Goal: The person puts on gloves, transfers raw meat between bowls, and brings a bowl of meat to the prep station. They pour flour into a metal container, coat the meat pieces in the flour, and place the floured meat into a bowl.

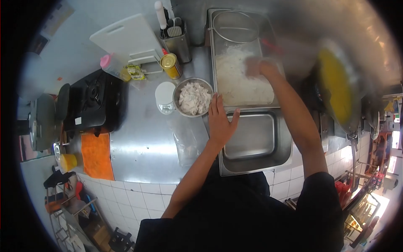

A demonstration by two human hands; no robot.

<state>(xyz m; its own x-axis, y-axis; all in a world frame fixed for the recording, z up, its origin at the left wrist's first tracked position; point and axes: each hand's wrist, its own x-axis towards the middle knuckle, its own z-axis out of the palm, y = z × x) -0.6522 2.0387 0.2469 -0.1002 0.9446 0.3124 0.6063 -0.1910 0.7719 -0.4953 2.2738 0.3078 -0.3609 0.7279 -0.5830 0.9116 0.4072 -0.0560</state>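
My left hand (221, 124) has its fingers stretched out. They rest at the rim between a round metal bowl (177, 106) and two metal trays. White, flour-coated pieces (194, 98) fill the bowl. My right hand (254, 67), smeared by motion, is over the flour (237, 80) in the far tray (213, 54); its fingers cannot be made out. A round wire sieve (236, 27) lies at that tray's back end. Nearer my body sits a deep metal tray (249, 136) with a bare bottom.
A wok of yellow oil (334, 84) stands at the right. On the left are a black gas stove (94, 101), an orange cloth (97, 155) and a white kitchen scale (165, 94). Behind these stand a tin can (169, 65), a utensil holder (176, 46) and a white cutting board (126, 38).
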